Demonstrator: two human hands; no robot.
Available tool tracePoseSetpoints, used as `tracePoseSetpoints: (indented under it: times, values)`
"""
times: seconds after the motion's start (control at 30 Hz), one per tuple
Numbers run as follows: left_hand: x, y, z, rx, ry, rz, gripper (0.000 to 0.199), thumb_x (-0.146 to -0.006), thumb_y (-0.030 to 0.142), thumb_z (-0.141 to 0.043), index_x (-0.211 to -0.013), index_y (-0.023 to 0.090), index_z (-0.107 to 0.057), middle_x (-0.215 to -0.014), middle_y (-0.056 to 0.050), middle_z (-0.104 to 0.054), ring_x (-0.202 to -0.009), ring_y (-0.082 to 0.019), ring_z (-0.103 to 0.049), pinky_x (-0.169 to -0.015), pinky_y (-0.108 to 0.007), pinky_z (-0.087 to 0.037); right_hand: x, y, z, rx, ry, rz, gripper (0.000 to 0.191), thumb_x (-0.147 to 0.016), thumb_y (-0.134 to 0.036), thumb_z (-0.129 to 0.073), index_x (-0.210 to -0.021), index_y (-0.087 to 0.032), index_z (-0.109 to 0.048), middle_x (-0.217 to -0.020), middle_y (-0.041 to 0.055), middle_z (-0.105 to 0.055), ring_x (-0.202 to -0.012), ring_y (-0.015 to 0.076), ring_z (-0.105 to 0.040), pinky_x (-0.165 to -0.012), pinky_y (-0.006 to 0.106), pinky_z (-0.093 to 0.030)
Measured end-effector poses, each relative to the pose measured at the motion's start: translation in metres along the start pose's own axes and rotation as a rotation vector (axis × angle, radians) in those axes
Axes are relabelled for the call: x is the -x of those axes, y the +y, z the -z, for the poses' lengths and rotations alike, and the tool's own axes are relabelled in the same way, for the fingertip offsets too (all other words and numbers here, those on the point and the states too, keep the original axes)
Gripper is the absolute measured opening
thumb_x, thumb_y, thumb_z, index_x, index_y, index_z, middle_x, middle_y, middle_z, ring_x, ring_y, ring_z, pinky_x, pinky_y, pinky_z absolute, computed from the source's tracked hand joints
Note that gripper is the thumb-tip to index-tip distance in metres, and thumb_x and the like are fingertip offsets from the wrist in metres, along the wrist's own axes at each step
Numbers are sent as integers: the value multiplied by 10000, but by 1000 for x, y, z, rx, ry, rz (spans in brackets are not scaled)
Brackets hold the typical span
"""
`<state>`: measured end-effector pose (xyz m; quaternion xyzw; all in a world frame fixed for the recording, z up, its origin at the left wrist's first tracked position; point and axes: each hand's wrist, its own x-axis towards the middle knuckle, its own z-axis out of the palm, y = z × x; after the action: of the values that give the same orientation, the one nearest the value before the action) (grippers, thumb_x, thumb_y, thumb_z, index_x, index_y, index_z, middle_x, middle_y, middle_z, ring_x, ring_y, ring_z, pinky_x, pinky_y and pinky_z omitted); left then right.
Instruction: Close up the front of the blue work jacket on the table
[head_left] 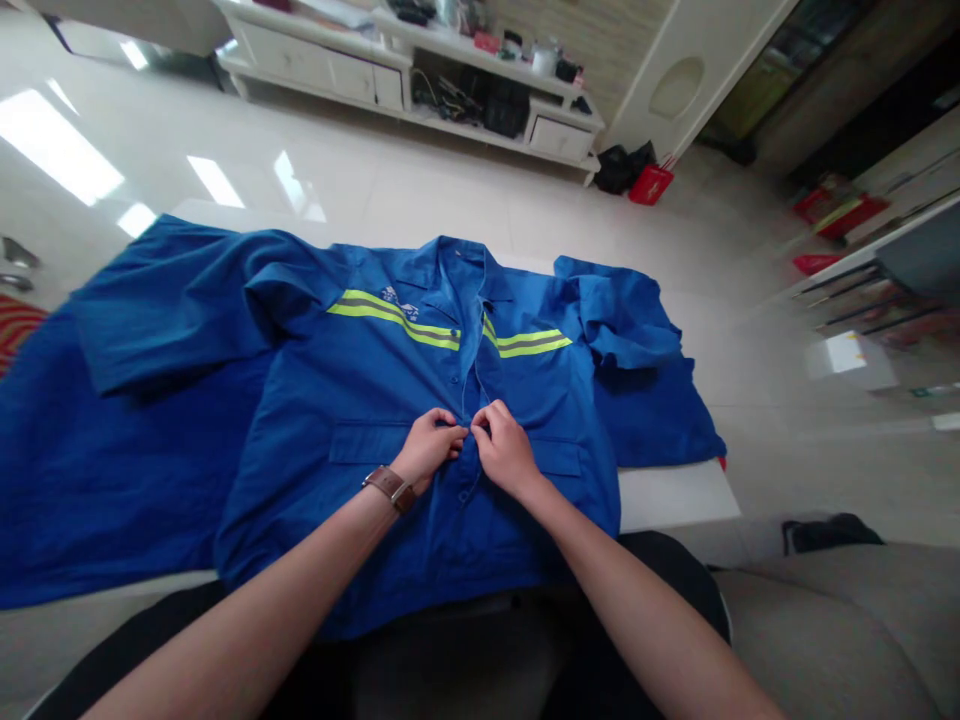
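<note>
A blue work jacket lies spread out with its front facing up, collar away from me and sleeves out to both sides. Yellow-green reflective stripes cross its chest. My left hand, with a brown watch strap on the wrist, pinches the front placket at mid-length. Close beside it, my right hand pinches the other front edge, its fingertips almost meeting the left ones. Above the hands the front hangs apart toward the collar. One button shows below them; whatever button sits between the fingertips is hidden.
More blue cloth lies under the jacket on a white table. A grey sofa is at the lower right. Across the tiled floor stand a white cabinet with items on it and a red bag.
</note>
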<state>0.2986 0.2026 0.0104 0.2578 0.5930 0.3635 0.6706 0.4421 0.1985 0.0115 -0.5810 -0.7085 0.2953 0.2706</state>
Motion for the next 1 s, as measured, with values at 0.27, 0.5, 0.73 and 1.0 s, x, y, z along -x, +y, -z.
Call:
tracePoseSetpoints:
  times: [0.27, 0.5, 0.73, 1.0]
  values:
    - [1, 6, 2, -71, -80, -144, 386, -616, 259, -753, -838, 210, -440, -575, 65, -590, -487, -78, -523, -473, -165, -355, -14, 21, -8, -362, 12, -246, 28, -780, -205, -577, -752, -201, -577, -773, -11, -563, -735, 149, -516, -726, 278, -446]
    - [-2, 1, 4, -226, -94, -355, 379, -595, 168, -717, -872, 200, -460, -633, 74, -577, -474, -41, -444, -482, -154, -300, -11, 13, 0, -189, -76, -91, 135, -871, -244, -506, -739, -214, -512, -802, 0, -530, -785, 157, -514, -737, 283, -403]
    - [14, 9, 4, -627, -80, -616, 211, -699, 124, -629, -866, 209, -531, -743, 33, -594, -578, -90, -510, -576, -205, -348, -12, 13, -1, -190, -120, -147, 190, -890, -204, -470, -700, -210, -475, -774, -9, -517, -780, 153, -507, -739, 283, -388]
    - [21, 19, 6, -1201, 60, -551, 178, -867, 235, -581, -1044, 253, -575, -858, -7, -696, -777, -191, -659, -619, -259, -362, -8, 10, 9, -64, -68, -31, 72, -874, -171, -572, -806, -192, -580, -788, -13, -570, -761, 140, -539, -718, 261, -404]
